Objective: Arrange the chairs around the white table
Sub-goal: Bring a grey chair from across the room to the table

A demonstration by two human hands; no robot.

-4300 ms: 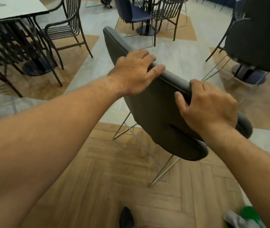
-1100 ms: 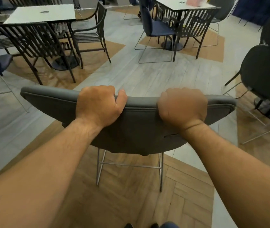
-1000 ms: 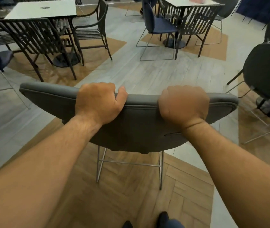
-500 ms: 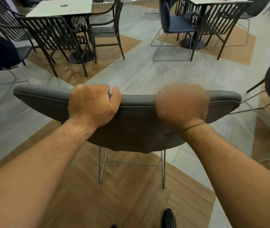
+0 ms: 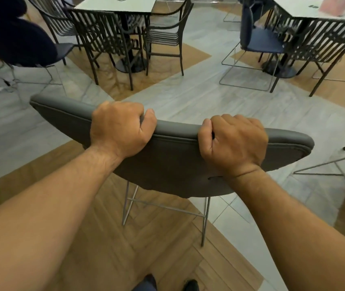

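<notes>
Your shoe tips (image 5: 190, 285) are just showing at the bottom edge, mostly cut off, standing on the wood herringbone floor (image 5: 108, 248). Just ahead, you are holding the grey chair (image 5: 173, 164) by the top edge of its backrest: your left hand (image 5: 121, 128) is making a closed grip over the rim left of centre, and your right hand (image 5: 233, 142) is clamping the same rim toward the right end, fingers curling over the far side where they are hidden. The seat is hiding behind the backrest; only the thin metal legs (image 5: 205, 219) are showing below, and whether they are touching the floor is hard to tell. Compared with half a second ago, the backrest is now sloping down to the right rather than lying level, and your hands are sitting farther right in view. Beyond, across the grey tiles, a white desk (image 5: 117, 4) is standing at upper left with dark slatted chairs (image 5: 102, 36) around it, its far side cut off by the frame. A second white desk (image 5: 306, 7) is standing at upper right beside a blue chair (image 5: 257, 36). A dark rounded chair back (image 5: 13, 36) is filling the top left corner, blurred.
</notes>
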